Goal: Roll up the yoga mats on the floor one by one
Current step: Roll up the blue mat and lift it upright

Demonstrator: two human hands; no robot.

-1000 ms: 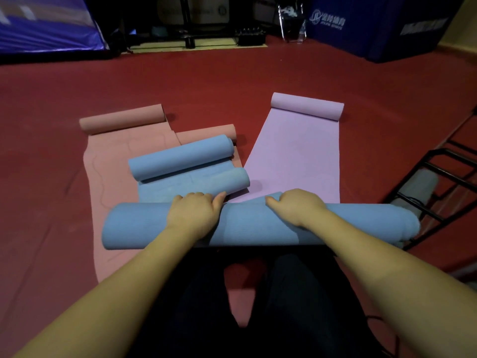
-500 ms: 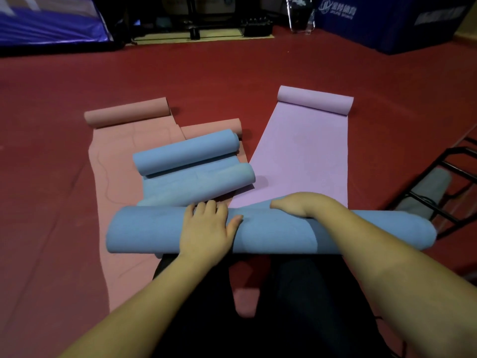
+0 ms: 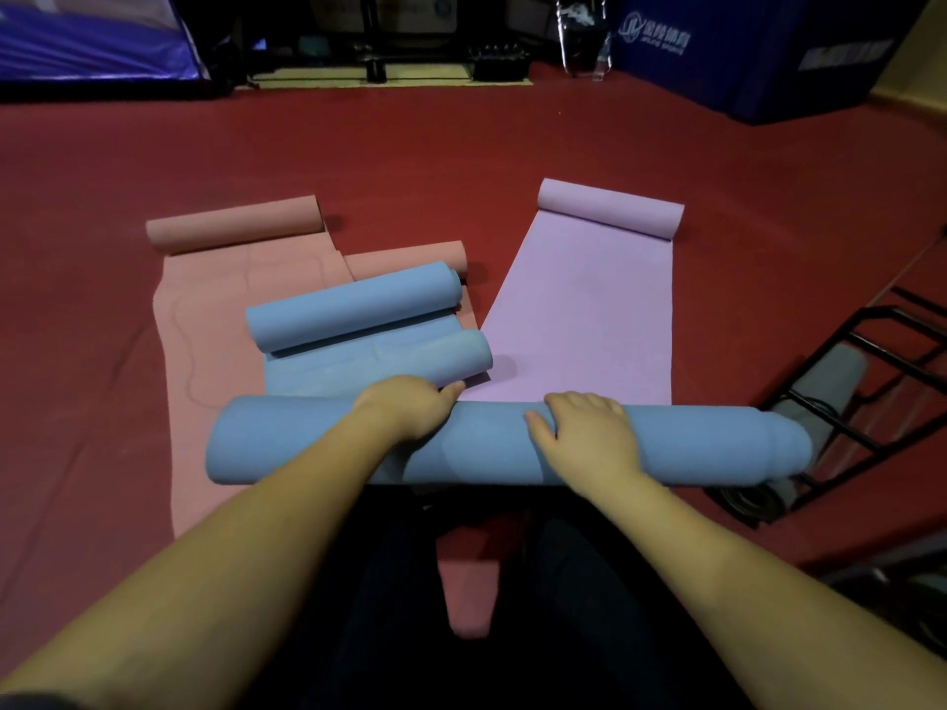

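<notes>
Head view: left hand and right hand lie spread, palms pressing the blue roll beneath.

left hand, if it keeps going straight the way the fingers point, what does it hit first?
Probably the smaller rolled end of the blue yoga mat, lying just beyond the left hand that rests on the big blue mat roll. Its thumb tip already looks close to or touching it; depth is unclear.

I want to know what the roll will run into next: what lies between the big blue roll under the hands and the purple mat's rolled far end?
In the head view, only the purple mat's flat stretch lies between big blue roll and far purple roll.
</notes>
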